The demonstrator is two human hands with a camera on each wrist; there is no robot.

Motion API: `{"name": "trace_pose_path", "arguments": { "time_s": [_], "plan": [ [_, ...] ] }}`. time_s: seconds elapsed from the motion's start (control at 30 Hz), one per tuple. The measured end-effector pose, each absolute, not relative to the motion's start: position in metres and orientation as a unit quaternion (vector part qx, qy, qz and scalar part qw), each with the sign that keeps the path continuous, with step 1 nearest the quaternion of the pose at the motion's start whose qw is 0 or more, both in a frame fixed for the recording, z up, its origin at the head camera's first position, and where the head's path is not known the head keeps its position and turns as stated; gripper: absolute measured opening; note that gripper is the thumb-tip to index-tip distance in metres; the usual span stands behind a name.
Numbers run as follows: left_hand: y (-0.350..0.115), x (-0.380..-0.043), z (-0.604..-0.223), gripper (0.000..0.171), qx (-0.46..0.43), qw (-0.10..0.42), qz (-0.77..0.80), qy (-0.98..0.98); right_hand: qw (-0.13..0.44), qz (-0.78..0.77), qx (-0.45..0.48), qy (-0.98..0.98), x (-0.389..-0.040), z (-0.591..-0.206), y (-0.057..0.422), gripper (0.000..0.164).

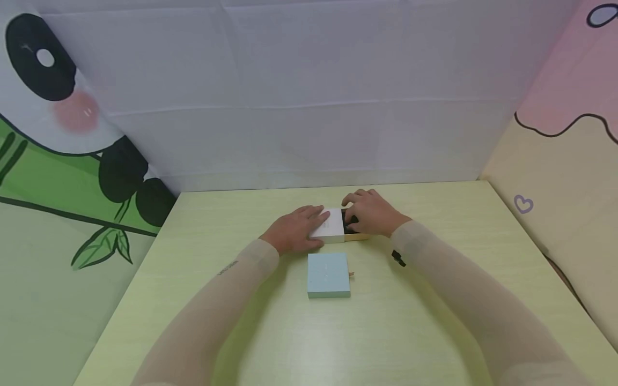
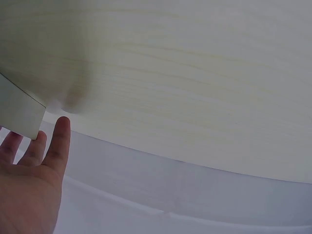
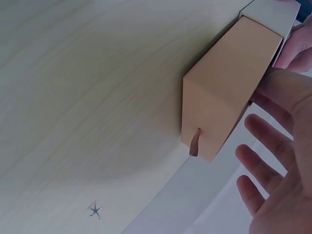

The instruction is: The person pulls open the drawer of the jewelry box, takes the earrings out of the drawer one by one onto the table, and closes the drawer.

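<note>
A white box sleeve [image 1: 330,228] lies on the table, with a tan drawer [image 3: 226,83] partly pulled out at its right end. My left hand [image 1: 300,228] rests on the sleeve's left part, fingers fairly straight over the top and thumb by the front side. In the left wrist view its fingertips lie along the sleeve's edge. My right hand [image 1: 372,214] reaches over the drawer, thumb and forefinger dipping into the dark interior [image 1: 345,219]. The other fingers spread outside in the right wrist view. Whether those two fingertips pinch anything inside, I cannot tell.
Nearer me on the table [image 1: 386,332] lies a light blue box [image 1: 329,274] with a small tan ribbon tab [image 1: 351,274] at its right side. The drawer carries a brown pull tab [image 3: 194,142]. A white cloth wall [image 1: 309,107] stands behind the table.
</note>
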State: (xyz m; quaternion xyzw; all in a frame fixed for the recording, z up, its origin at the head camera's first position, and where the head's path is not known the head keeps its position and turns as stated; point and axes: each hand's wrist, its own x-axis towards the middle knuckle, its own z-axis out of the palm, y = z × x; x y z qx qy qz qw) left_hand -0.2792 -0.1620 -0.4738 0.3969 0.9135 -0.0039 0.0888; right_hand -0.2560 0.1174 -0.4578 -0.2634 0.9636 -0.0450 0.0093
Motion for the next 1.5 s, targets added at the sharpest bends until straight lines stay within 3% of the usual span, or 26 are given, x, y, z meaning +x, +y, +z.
{"name": "trace_pose_path", "arguments": {
  "time_s": [0.97,1.5],
  "plan": [
    [-0.1622,-0.2802,-0.4762,0.088,0.396,0.088,0.001,0.914,0.005,-0.054,-0.261,0.964,-0.2567,-0.4627,0.1095,0.012],
    [-0.1635,-0.2795,-0.4764,0.088,0.397,0.08,-0.003,0.914,-0.032,-0.049,-0.278,0.959,-0.2545,-0.4672,0.1101,0.011]
  ]
}}
